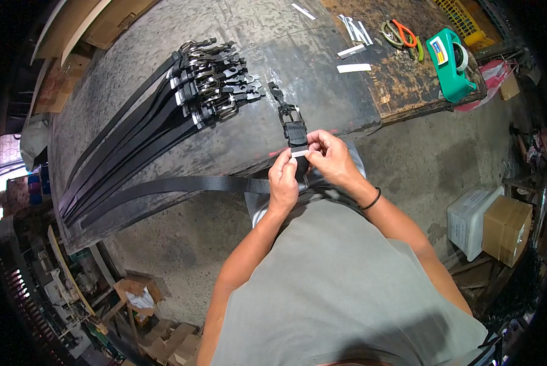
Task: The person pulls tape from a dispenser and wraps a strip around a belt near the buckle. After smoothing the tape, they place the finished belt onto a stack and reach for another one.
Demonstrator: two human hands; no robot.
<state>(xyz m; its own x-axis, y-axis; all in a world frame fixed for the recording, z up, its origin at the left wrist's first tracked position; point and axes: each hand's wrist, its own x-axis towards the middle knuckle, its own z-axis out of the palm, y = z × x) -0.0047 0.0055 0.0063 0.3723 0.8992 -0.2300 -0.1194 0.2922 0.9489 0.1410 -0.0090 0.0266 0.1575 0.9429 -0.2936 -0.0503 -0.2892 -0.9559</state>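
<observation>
A black belt point(296, 133) lies with its buckle end point(290, 114) pointing away from me over the table's near edge. Around the strap, just below the buckle, sits a small white strip point(299, 154). My left hand point(283, 182) pinches the belt and the strip's left end. From the other side, my right hand point(332, 161) is closed on the strip's right end, thumb on top. The belt's long tail point(194, 183) runs off to the left along the table. Parts of the strap under my fingers are hidden.
A stack of black belts point(124, 122) with metal buckles lies left on the dark table point(249, 143). Loose white strips point(354, 68), orange-handled scissors point(403, 33) and a green tape dispenser point(450, 67) lie at the right. Boxes point(505, 229) stand beyond the floor at right.
</observation>
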